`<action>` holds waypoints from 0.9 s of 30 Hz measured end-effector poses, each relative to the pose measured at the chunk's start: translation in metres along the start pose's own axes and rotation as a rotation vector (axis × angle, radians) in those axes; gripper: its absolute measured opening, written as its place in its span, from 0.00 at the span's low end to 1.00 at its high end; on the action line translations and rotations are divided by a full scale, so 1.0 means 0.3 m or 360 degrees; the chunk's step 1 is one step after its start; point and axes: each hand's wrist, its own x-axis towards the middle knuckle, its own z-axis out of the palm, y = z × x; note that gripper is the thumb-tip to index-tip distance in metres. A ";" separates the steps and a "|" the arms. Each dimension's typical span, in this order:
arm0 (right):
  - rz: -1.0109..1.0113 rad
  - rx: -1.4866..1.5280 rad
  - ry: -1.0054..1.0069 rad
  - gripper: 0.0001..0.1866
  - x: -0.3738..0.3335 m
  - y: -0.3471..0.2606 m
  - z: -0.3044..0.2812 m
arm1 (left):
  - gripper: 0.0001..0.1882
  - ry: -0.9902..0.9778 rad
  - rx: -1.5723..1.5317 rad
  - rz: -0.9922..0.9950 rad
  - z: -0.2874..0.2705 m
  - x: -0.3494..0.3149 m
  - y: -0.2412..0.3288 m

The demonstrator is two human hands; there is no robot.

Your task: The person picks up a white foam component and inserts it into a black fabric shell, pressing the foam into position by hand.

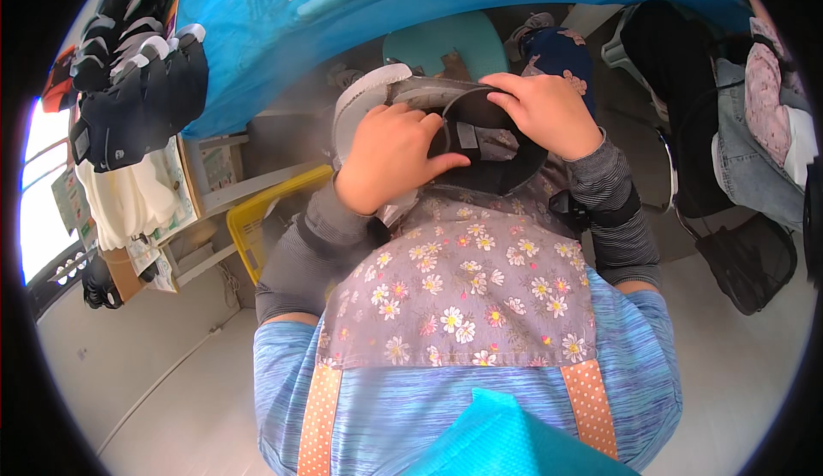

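Observation:
Over my lap I hold a black and grey shoe upper (493, 176), its opening facing up. A small pale label sits on its dark inside, and floral cloth shows through the opening. My left hand (390, 154) is closed on its left side, fingers curled over the edge and thumb stretched toward the opening. My right hand (553, 114) pinches the far right rim between thumb and fingers. A pale grey curved edge (364, 94) stands up beyond my left fingers. The undersides of the upper are hidden by my hands and the floral apron (463, 296).
A table under blue sheeting (386, 4) spans the far side. Black shoe uppers (141, 103) and white pieces (129, 197) hang at left. A yellow crate (249, 236) stands by my left arm. A teal stool (454, 39) is ahead; a black mesh bag (750, 262) hangs at right.

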 end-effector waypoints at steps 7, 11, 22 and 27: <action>0.0194 0.0297 -0.0004 0.07 -0.023 0.025 0.027 | 0.10 0.0080 0.0029 -0.0102 -0.002 0.006 -0.013; 0.0259 0.0267 -0.0027 0.07 -0.035 0.008 0.034 | 0.13 0.0047 -0.0005 -0.0157 0.016 0.000 -0.012; -0.0075 0.0213 0.0018 0.11 -0.012 0.026 0.016 | 0.07 0.0313 0.0002 -0.0236 0.010 0.015 -0.023; 0.0041 0.0092 -0.0005 0.12 -0.010 0.028 0.019 | 0.06 0.0253 0.0100 -0.0052 0.008 0.001 -0.015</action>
